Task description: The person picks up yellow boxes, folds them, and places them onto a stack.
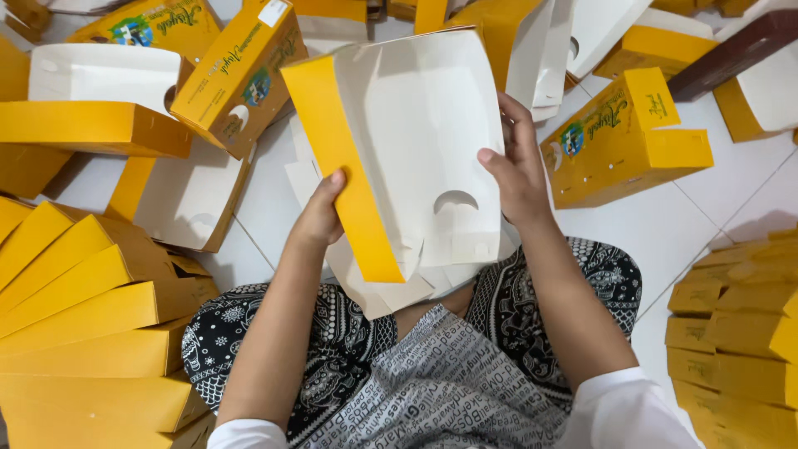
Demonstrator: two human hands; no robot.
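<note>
Both hands hold 1 part-folded yellow-and-white cardboard box blank (416, 158) up at frame centre, over the lap, white inner face toward the camera. Left hand (320, 218) at 7 o'clock of the blank: grip closed, thumb pressed on the yellow side panel, likely to keep that flap creased upright. Right hand (519, 170) at 3 o'clock: grip closed on the right edge, thumb on the white face, fingers behind, steadying the opposite wall so the panel stays bowed.

The blank: glossy yellow outside, plain white inside, half-moon thumb notch cut near the bottom, loose tabs hanging at 6 o'clock, top edge slightly curved.

Around it on the white tiled floor (657, 233): finished printed yellow cartons, 1 at 2 o'clock (623, 137), 1 at 11 o'clock (241, 75). Fanned stack of flat yellow blanks (83, 333) at 8 o'clock, near the left elbow; another flat pile (740, 333) at 4 o'clock. Both are probably kept within arm's reach.
</note>
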